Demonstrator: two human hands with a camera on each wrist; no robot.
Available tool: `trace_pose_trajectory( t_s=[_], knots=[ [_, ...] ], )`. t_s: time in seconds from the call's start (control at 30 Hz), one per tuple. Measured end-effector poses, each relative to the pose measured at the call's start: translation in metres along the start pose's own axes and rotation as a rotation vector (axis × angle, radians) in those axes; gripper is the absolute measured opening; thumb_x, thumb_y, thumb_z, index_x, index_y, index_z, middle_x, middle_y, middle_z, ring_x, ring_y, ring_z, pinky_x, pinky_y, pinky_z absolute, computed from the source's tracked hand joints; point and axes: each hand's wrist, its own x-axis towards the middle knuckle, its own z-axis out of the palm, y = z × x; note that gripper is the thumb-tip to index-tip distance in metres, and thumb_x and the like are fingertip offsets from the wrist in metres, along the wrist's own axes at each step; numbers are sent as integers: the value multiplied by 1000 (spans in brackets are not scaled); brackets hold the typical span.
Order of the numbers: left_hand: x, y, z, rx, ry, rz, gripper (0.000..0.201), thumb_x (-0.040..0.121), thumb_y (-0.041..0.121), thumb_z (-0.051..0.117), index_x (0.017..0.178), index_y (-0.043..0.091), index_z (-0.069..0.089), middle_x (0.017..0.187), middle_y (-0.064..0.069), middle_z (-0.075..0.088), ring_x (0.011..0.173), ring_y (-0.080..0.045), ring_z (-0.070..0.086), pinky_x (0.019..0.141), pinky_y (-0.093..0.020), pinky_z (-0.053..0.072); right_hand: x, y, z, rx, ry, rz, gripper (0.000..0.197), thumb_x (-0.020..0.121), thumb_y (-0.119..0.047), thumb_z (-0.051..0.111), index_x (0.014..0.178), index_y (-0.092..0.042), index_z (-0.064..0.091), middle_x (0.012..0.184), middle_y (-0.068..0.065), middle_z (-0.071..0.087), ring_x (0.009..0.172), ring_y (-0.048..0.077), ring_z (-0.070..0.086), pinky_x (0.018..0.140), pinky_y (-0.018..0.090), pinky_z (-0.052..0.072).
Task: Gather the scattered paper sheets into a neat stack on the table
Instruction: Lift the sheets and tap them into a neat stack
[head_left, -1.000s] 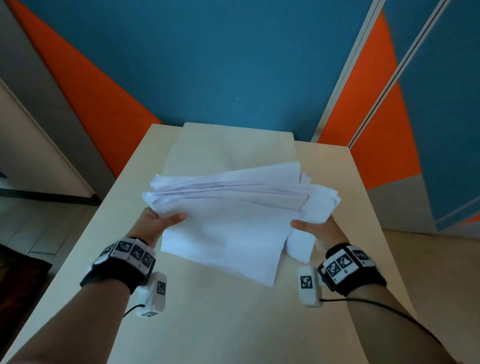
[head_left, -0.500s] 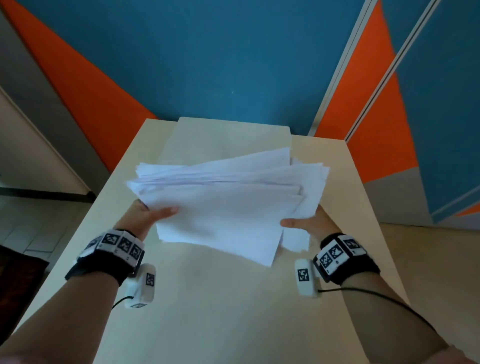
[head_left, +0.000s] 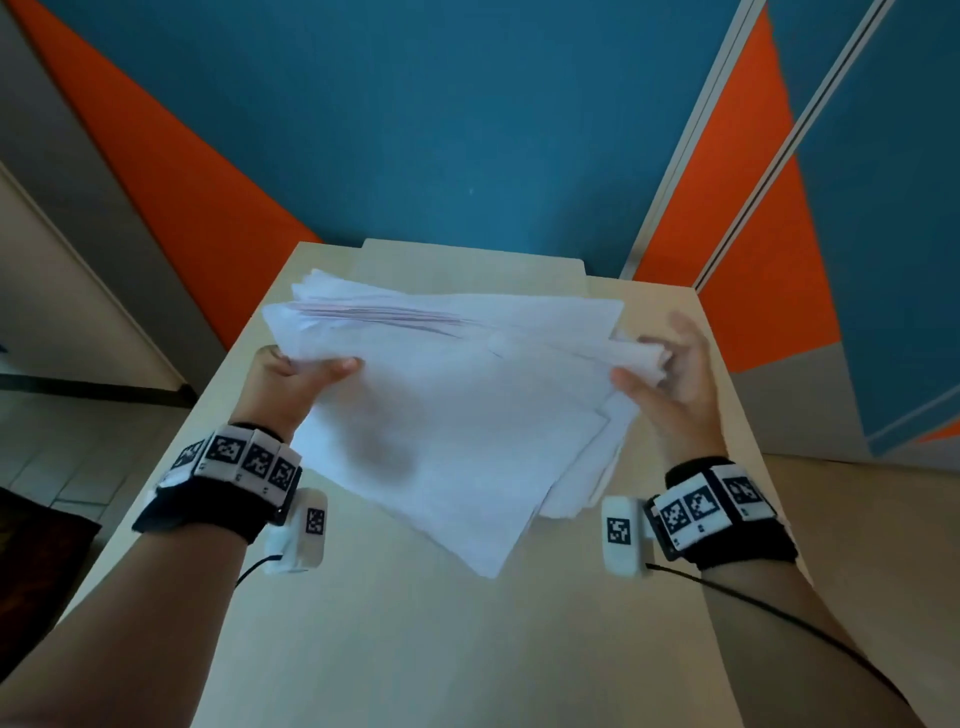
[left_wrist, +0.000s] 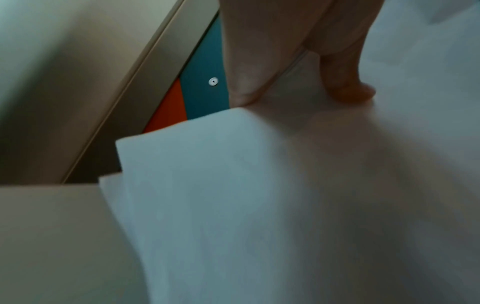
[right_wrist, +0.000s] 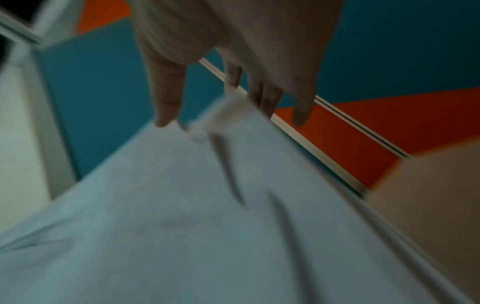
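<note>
At the left, the left hand (head_left: 291, 384) grips the left edge of the sheets (head_left: 457, 415), thumb curled over the top sheet and the other fingers hidden beneath; in the left wrist view the thumb (left_wrist: 345, 82) presses down on the paper (left_wrist: 259, 195), pinching it. The sheets form a loose, uneven bundle held up above the table (head_left: 415, 649), not lying on it: edges fan out along the far side and one corner hangs down toward the person. A grey shadow blotch shows on the top sheet near the left hand. The bundle spans the space between both hands, over the middle of the pale wooden table. At the right, the right hand (head_left: 675, 379) is blurred at the right edge of the sheets, its fingers spread and fairly straight, the thumb on top of the paper; in the right wrist view the fingers (right_wrist: 267, 98) stretch out over a raised corner of the sheets (right_wrist: 207, 205), and whether they truly pinch it cannot be told. Both wrists wear black bands with coded white tags. Behind the table stand blue and orange wall panels (head_left: 441, 130)
</note>
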Motion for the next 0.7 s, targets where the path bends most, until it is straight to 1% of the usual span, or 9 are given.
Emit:
trace_pose_trajectory(
  t_s=[0.07,0.17,0.27,0.37,0.43,0.5,0.57,0.6,0.7],
  knots=[
    [-4,18,9,114,-54,43,9,68,13,80,66,17,72,52,18,68,62,-1,68,66,-10,51,2,-27,5,-252,82,-271,88,62,-33,81,136,-32,33,127,-5,49,120,3,45,99,27,38],
    [-6,36,25,173,-103,134,11,73,1,73,73,11,68,40,29,58,46,14,58,48,1,41,7,-64,28,-533,-121,-544,85,63,-36,81,135,-25,37,125,-7,51,116,-1,44,102,17,32],
    [-3,51,36,162,-140,159,21,72,-1,74,61,12,63,40,25,60,42,11,57,46,-3,43,14,-81,56,-786,-420,-394,88,60,-33,84,136,-25,41,122,-1,60,115,10,52,97,20,35],
    [-4,67,48,194,-193,230,25,72,-2,73,57,14,60,38,18,58,41,8,53,48,-5,40,21,-84,72,-1012,-480,-257,59,64,-32,82,117,-20,61,105,3,67,101,22,60,83,30,46],
    [-5,76,55,217,-214,287,22,69,0,76,62,18,65,51,16,63,51,4,53,63,-17,46,24,-86,79,-1035,-439,-168,33,68,-30,80,89,-11,64,84,4,60,80,22,56,67,27,39],
    [-5,81,55,251,-190,346,23,67,9,79,76,28,70,65,18,68,65,6,56,77,-24,46,21,-87,79,-985,-394,-94,31,71,-25,78,67,-11,50,78,7,54,75,22,52,64,26,35],
    [-4,81,50,416,-22,445,55,63,22,81,114,31,62,99,17,65,95,3,53,95,-26,40,21,-85,74,-873,-314,-72,30,72,-22,77,76,-3,55,86,12,59,82,25,57,67,27,38],
    [-3,77,44,454,100,460,82,61,25,83,134,28,46,121,10,54,113,-3,44,102,-23,31,21,-83,69,-810,-273,-55,35,72,-22,78,88,2,58,93,14,63,88,27,60,70,28,41],
    [-1,50,23,202,239,124,127,56,36,85,150,19,1,156,-9,14,144,-18,14,116,-31,16,20,-84,50,-542,-111,25,49,71,-21,79,100,7,51,101,4,60,96,19,58,87,31,46]
  ],
)
